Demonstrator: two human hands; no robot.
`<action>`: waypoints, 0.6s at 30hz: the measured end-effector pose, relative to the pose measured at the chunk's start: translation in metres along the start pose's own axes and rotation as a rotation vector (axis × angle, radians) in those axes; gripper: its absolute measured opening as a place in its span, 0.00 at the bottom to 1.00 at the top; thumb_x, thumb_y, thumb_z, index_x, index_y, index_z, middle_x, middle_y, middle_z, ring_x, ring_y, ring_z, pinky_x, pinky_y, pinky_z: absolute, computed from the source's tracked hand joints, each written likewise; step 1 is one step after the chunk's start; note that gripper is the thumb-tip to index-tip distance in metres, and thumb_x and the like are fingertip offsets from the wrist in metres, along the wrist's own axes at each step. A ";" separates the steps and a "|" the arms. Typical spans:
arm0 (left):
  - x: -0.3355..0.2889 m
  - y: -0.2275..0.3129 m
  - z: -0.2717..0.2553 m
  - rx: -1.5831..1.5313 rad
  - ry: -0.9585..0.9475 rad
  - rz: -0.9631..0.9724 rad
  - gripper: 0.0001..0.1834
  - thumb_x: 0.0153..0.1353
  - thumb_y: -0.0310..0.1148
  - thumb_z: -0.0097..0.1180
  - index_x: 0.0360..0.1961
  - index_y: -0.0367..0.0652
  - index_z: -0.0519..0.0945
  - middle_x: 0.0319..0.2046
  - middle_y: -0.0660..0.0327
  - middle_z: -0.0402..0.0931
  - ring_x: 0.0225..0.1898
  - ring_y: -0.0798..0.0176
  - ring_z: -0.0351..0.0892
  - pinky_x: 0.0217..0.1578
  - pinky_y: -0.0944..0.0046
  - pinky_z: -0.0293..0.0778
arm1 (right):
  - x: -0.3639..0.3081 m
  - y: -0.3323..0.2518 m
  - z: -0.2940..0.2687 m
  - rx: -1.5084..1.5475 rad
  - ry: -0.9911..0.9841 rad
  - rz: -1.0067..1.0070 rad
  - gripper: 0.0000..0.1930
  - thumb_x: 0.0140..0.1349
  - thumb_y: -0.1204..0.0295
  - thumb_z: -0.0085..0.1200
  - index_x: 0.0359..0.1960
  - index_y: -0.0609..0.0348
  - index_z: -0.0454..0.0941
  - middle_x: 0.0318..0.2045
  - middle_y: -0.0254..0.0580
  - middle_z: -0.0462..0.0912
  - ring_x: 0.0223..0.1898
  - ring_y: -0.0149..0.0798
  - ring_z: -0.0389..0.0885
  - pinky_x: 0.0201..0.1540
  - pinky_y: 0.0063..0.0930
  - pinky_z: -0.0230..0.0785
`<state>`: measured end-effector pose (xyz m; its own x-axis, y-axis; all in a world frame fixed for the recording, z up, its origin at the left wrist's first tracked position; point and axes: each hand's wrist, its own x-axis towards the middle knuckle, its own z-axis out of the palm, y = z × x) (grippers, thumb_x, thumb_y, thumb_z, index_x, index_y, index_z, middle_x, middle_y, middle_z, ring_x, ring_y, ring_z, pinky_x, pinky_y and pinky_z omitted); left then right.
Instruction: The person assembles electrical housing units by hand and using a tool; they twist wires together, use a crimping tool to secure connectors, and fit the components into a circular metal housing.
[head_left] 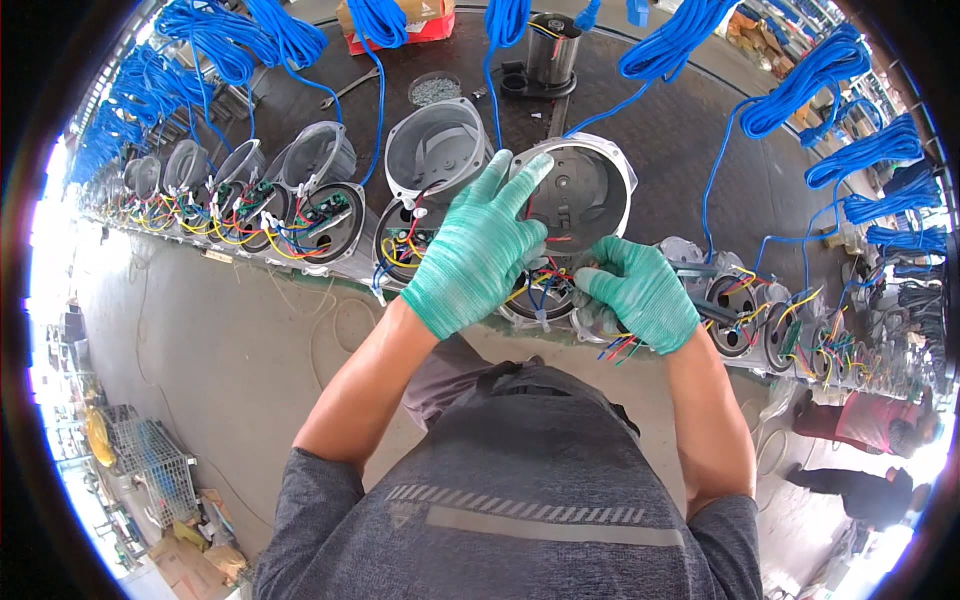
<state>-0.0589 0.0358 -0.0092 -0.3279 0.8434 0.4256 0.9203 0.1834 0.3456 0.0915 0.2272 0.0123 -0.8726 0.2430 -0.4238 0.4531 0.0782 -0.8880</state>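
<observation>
My left hand, in a green knit glove, reaches over a round grey metal housing. Two of its fingers stretch out, spread, at the housing's left rim; its thumb side lies by red wires. Closed, with fingertips pinched, my right hand is at the wires below that housing. What it grips is too small to make out. Two dark grey bars, like tool handles, show beside it. Below the gloves sits a round base with yellow, blue and red wires. Another open grey housing stands to the left.
Similar housings with wired bases line the bench's near edge on both sides. Coiled blue cables run along the far side. A dish of small parts, a wrench and a dark cylinder stand or lie behind. People are at right.
</observation>
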 end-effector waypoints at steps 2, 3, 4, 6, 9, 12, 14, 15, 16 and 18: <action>-0.002 0.001 0.000 0.046 -0.001 0.023 0.09 0.59 0.27 0.69 0.40 0.35 0.87 0.74 0.44 0.67 0.74 0.26 0.63 0.73 0.37 0.63 | -0.005 0.002 -0.004 -0.202 -0.004 -0.113 0.12 0.69 0.69 0.61 0.45 0.67 0.86 0.25 0.43 0.86 0.21 0.30 0.83 0.26 0.28 0.75; -0.001 0.000 0.001 0.056 0.027 0.052 0.09 0.60 0.27 0.69 0.40 0.36 0.86 0.70 0.45 0.72 0.72 0.27 0.65 0.72 0.37 0.64 | -0.006 0.004 -0.009 -0.488 -0.024 -0.392 0.11 0.70 0.70 0.59 0.46 0.66 0.85 0.23 0.48 0.85 0.22 0.36 0.86 0.27 0.32 0.76; 0.000 -0.002 0.003 0.056 0.026 0.054 0.09 0.60 0.27 0.69 0.40 0.36 0.86 0.70 0.45 0.72 0.72 0.27 0.65 0.72 0.37 0.64 | -0.007 0.004 -0.010 -0.486 -0.022 -0.392 0.11 0.70 0.70 0.59 0.46 0.66 0.85 0.23 0.48 0.85 0.22 0.36 0.86 0.27 0.32 0.76; -0.002 -0.006 0.009 -0.016 -0.017 0.071 0.06 0.61 0.32 0.67 0.36 0.42 0.85 0.65 0.56 0.78 0.71 0.28 0.67 0.67 0.38 0.70 | -0.010 0.002 -0.012 -0.730 -0.027 -0.475 0.10 0.71 0.70 0.57 0.44 0.64 0.85 0.26 0.52 0.86 0.26 0.46 0.88 0.31 0.38 0.79; -0.004 -0.005 0.012 -0.013 -0.009 0.054 0.06 0.63 0.33 0.65 0.39 0.45 0.86 0.64 0.58 0.80 0.72 0.30 0.67 0.66 0.35 0.68 | -0.007 -0.003 -0.010 -0.973 0.020 -0.628 0.09 0.70 0.69 0.60 0.46 0.58 0.86 0.36 0.50 0.88 0.35 0.55 0.87 0.39 0.45 0.79; -0.005 -0.005 0.012 0.011 -0.045 0.035 0.07 0.65 0.34 0.64 0.42 0.46 0.87 0.66 0.58 0.79 0.73 0.31 0.65 0.66 0.34 0.67 | -0.002 -0.008 -0.008 -1.136 0.104 -0.810 0.11 0.68 0.69 0.61 0.49 0.52 0.87 0.35 0.43 0.86 0.33 0.50 0.86 0.35 0.41 0.79; -0.004 -0.004 0.010 0.051 -0.075 0.034 0.08 0.65 0.35 0.63 0.43 0.47 0.87 0.66 0.59 0.79 0.74 0.32 0.65 0.67 0.34 0.67 | 0.004 -0.006 -0.008 -1.234 0.196 -1.029 0.13 0.65 0.71 0.62 0.50 0.50 0.88 0.33 0.39 0.84 0.33 0.46 0.86 0.33 0.37 0.78; -0.003 -0.002 0.007 0.051 -0.101 0.025 0.09 0.65 0.35 0.64 0.44 0.47 0.88 0.66 0.59 0.79 0.74 0.33 0.64 0.67 0.35 0.66 | 0.007 -0.005 -0.007 -1.235 0.192 -1.031 0.13 0.65 0.71 0.62 0.50 0.50 0.88 0.33 0.39 0.84 0.33 0.46 0.86 0.33 0.37 0.78; -0.002 -0.002 0.006 0.051 -0.128 0.016 0.09 0.65 0.36 0.64 0.44 0.48 0.88 0.67 0.59 0.79 0.75 0.33 0.63 0.68 0.35 0.65 | 0.009 -0.003 -0.007 -1.231 0.221 -1.060 0.14 0.63 0.71 0.62 0.50 0.49 0.88 0.33 0.38 0.84 0.33 0.44 0.86 0.32 0.37 0.78; -0.003 -0.004 0.008 0.061 -0.133 0.027 0.10 0.65 0.36 0.65 0.45 0.48 0.88 0.67 0.59 0.78 0.74 0.34 0.64 0.68 0.35 0.65 | 0.012 -0.002 -0.005 -1.226 0.246 -1.092 0.15 0.62 0.71 0.62 0.50 0.48 0.88 0.33 0.36 0.83 0.33 0.43 0.86 0.31 0.36 0.78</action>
<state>-0.0604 0.0368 -0.0185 -0.2756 0.9073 0.3177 0.9408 0.1868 0.2827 0.0814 0.2352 0.0098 -0.8610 -0.3068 0.4056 -0.3437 0.9389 -0.0194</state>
